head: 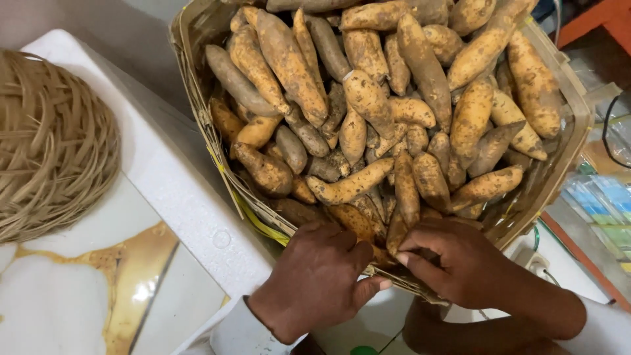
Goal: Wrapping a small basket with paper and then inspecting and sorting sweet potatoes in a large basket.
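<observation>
- I see my left hand (315,279) resting at the near rim of a big woven basket (197,98), palm down, fingers (342,240) bent and laid over the rim strips — the thumb sticks out to the right and nothing is gripped in it.
- My right hand (460,263) sits just beside it to the right, also on the near rim; its fingers (420,240) are pinched together at the edge, right against the lowest tubers, but I cannot tell whether they are gripping a tuber or a strip of the rim.
- The two hands are close, thumb tips almost meeting over the basket edge.
- The basket is heaped with sweet potatoes (394,112) — long, tapered, orange-brown to grey-brown, dusted with soil — and it fills the middle and far right of the view.
- A yellow band (253,217) runs along the basket's near-left side.
- The basket leans on a white foam box (177,190) at the left, whose edge runs diagonally towards my left wrist.
- A second, smaller wicker basket (52,144) lies upside down at the far left, on top of that box.
- Below it, on the near left, there is a white worktop (79,230) with golden veins.
- White sleeves (236,332) cover both of my forearms up to the wrists.
</observation>
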